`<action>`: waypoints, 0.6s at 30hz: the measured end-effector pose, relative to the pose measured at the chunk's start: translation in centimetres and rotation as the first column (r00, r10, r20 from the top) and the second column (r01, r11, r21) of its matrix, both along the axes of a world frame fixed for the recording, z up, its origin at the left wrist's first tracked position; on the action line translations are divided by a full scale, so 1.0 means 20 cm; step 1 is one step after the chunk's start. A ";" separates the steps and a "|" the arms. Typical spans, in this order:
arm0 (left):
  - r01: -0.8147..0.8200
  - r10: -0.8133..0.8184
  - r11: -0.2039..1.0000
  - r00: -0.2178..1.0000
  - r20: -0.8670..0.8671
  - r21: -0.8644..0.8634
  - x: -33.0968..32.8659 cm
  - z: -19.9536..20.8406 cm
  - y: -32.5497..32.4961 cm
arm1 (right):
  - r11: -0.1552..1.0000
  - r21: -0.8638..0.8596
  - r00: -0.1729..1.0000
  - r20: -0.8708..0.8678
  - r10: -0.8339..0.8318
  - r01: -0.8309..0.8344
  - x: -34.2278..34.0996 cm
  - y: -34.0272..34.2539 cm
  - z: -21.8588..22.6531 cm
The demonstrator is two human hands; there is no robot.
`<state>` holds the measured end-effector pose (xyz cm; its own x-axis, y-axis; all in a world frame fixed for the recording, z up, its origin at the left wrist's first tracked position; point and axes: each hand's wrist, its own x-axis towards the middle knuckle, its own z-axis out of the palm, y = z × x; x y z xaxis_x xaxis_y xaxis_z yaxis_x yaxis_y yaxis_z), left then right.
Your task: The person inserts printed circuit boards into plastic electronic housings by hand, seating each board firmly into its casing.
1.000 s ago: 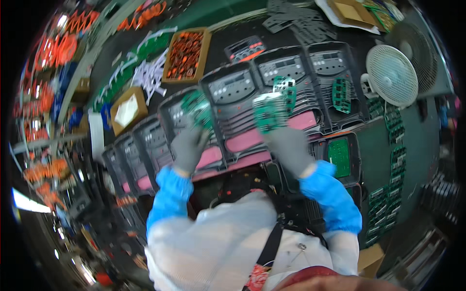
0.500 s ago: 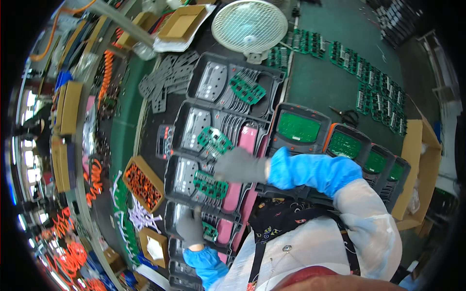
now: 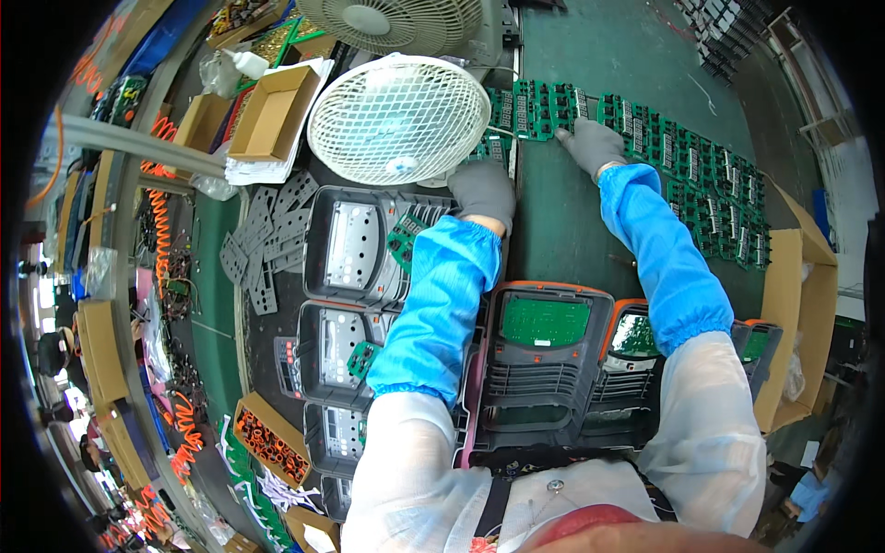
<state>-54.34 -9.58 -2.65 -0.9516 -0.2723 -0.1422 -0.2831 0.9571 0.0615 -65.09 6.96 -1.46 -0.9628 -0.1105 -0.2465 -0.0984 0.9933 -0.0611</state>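
Right hand is at the near edge of the green circuit boards, whose row runs rightward from the white fan; left hand is just beside the fan. Whether either grips, I cannot tell.

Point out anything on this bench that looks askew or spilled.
Only the grey perforated plates stand out: left of the uppermost grey housing they lie jumbled, overlapping at different angles, whereas the circuit boards sit in fairly neat rows. No spill shows.
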 end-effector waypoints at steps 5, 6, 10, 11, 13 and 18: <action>-0.107 0.115 0.992 0.986 -0.117 0.073 -0.13 -0.16 -0.08 | 0.998 -0.005 0.998 -0.029 0.055 -0.056 -0.08 -0.02 -0.12; -0.109 0.116 0.992 0.987 -0.113 0.071 -0.11 -0.19 -0.11 | 0.998 -0.007 0.998 -0.024 0.057 -0.057 -0.08 -0.01 -0.13; -0.023 0.080 0.970 0.970 -0.229 0.243 -0.06 -0.15 -0.11 | 0.988 -0.049 0.989 -0.036 0.145 -0.147 -0.10 0.05 -0.12; -0.011 0.079 0.954 0.973 -0.216 0.299 -0.06 -0.11 -0.06 | 0.983 -0.063 0.984 -0.063 0.167 -0.171 -0.11 0.08 -0.12; 0.059 0.063 0.927 0.949 -0.308 0.371 -0.04 -0.04 0.00 | 0.983 -0.124 0.989 -0.073 0.125 -0.133 -0.11 0.07 -0.05; 0.226 -0.067 0.896 0.920 -0.387 0.383 -0.02 0.16 0.16 | 0.977 -0.175 0.992 -0.030 0.121 -0.125 -0.04 0.15 0.09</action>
